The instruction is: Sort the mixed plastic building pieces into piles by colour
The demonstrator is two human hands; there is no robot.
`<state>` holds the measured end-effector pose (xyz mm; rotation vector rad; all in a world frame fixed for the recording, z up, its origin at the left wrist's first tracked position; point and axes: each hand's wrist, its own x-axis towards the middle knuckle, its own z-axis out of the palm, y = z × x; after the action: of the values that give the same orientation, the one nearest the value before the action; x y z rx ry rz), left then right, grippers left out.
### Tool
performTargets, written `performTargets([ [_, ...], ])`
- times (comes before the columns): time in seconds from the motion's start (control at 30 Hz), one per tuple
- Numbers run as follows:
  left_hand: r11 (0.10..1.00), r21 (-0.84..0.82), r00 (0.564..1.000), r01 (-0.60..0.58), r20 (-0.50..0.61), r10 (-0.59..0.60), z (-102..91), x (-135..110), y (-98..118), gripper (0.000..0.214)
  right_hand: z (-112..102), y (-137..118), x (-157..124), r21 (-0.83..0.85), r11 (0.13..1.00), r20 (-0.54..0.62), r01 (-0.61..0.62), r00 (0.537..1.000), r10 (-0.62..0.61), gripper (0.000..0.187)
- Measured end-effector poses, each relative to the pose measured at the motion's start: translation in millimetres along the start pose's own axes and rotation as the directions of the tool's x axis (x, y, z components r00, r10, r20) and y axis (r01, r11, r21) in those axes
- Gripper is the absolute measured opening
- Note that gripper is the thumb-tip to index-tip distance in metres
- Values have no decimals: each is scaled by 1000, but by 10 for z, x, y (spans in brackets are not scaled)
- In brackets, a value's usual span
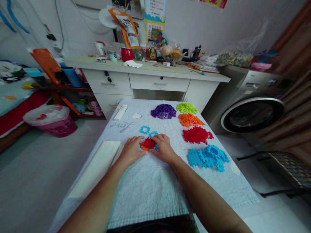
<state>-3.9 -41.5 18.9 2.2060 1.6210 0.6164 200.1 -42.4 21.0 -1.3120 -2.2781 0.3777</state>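
Between my two hands, low over the cloth, is a small assembly of interlocking plastic pieces (pixel 148 143), red on top with orange and blue at its edges. My left hand (pixel 133 149) grips its left side with thumb and fingers. On the other side, my right hand (pixel 164 147) pinches it, fingers on top and thumb at the near edge. Just beyond lies a square blue frame piece (pixel 145 129), with a second blue piece (pixel 153 133) partly behind my right fingers. Sorted heaps sit to the right: blue pieces (pixel 207 157), red pieces (pixel 197 134), orange pieces (pixel 190 120).
Purple pieces (pixel 163 111) and lime green pieces (pixel 187 107) are heaped at the table's far side. A long white box (pixel 97 165) lies along the left edge, a smaller white box (pixel 120 112) beyond it. A cluttered desk (pixel 145 69) stands behind, a washing machine (pixel 250 103) right.
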Motion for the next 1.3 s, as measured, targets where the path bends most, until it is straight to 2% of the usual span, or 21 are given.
performTargets([
  [0.2,999,-39,999,-22,-33,21,26,14,16,58,-30,35,5,50,999,-60,-10,998,13,25],
  [0.3,998,-57,999,-26,-42,23,35,17,23,56,-53,89,2,87,995,-174,-48,983,63,27],
  [0.43,997,-71,999,-33,-41,31,45,19,16,55,-146,173,0,168,977,-308,-128,935,175,28],
  [0.57,997,-69,999,-39,-32,37,58,27,-3,54,-446,308,-31,285,933,-424,-219,844,328,23],
  [0.67,997,-58,999,-43,-29,41,69,31,-15,53,-849,484,-113,320,897,-517,-303,738,434,26],
  [0.77,998,-44,998,-53,-25,52,76,30,-22,52,-1303,723,-235,263,854,-576,-450,637,513,20],
  [0.87,998,-33,998,-57,-7,57,71,30,-23,53,-1660,976,-333,217,810,-531,-545,630,567,19],
  [0.97,998,-32,999,-55,-1,55,62,32,-18,54,-1844,1192,-358,290,777,-421,-559,654,628,20],
  [1.1,998,-39,999,-54,2,54,57,31,-18,51,-1897,1382,-340,421,705,-280,-571,658,699,17],
  [1.3,998,-34,999,-53,8,54,77,30,-39,53,-1857,1465,-379,470,627,-181,-621,627,757,7],
])
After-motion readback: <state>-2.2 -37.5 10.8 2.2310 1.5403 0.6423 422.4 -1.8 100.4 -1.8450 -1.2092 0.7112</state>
